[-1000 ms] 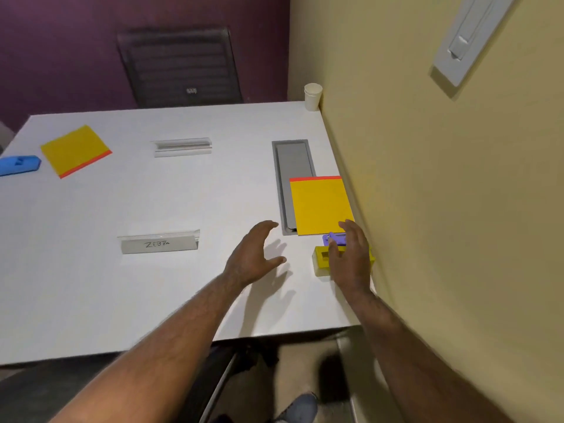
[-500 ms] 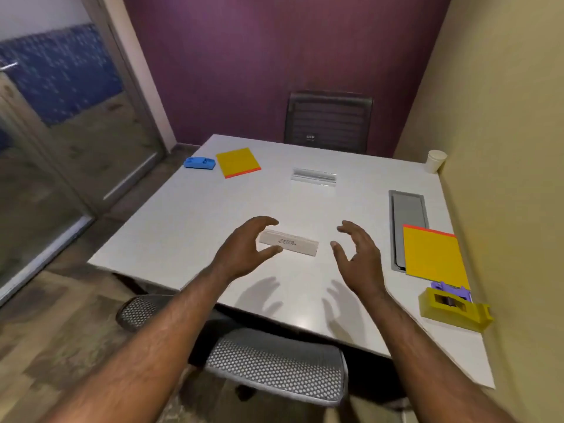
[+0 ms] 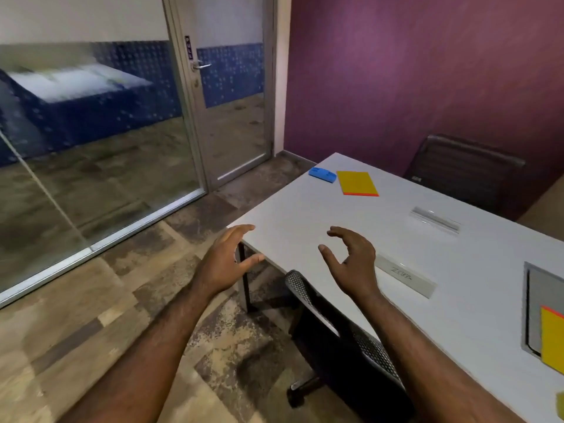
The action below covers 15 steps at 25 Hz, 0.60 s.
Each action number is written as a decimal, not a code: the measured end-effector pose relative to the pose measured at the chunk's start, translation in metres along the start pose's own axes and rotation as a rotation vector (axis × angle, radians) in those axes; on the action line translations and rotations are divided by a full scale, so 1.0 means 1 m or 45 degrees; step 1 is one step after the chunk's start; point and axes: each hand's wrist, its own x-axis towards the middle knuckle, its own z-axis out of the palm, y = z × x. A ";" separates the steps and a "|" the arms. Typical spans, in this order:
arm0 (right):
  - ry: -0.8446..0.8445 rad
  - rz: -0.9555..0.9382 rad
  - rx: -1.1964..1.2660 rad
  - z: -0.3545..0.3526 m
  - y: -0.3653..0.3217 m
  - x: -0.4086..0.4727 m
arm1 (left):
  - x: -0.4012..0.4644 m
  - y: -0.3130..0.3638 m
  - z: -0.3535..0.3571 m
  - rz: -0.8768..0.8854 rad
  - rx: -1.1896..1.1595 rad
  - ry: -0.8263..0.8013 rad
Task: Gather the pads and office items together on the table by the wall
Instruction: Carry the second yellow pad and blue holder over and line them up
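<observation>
Two pads count so far: one yellow pad point(image 3: 552, 337) lies at the wall side of the bench point(image 3: 293, 221), the other yellow pad point(image 3: 357, 183) and a blue stapler point(image 3: 322, 174) sit well apart at the far corner. My left hand point(image 3: 225, 264) and right hand point(image 3: 351, 264) hover empty, fingers spread. I judge two name plates also remain.

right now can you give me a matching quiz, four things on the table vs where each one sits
Things:
1. blue plastic stapler
2. clear acrylic name holder
3. grey name plate with handwriting
4. yellow pad with orange edge

Places:
A. beside the right hand
B. over the grey cable tray, right edge of view
C. far corner, beside another yellow pad
D. mid-table, empty

Pairs: 1-C, 2-D, 3-A, 4-B
</observation>
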 end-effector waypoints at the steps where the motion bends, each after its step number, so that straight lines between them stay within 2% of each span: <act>1: -0.056 -0.030 0.010 0.017 -0.014 0.004 | -0.009 -0.011 -0.012 -0.037 0.009 0.036; 9: -0.406 -0.275 0.066 0.140 -0.077 0.045 | -0.044 -0.101 -0.072 -0.261 0.201 0.233; 15: -0.532 -0.292 0.001 0.239 -0.078 0.101 | 0.004 -0.167 -0.085 -0.363 0.335 0.232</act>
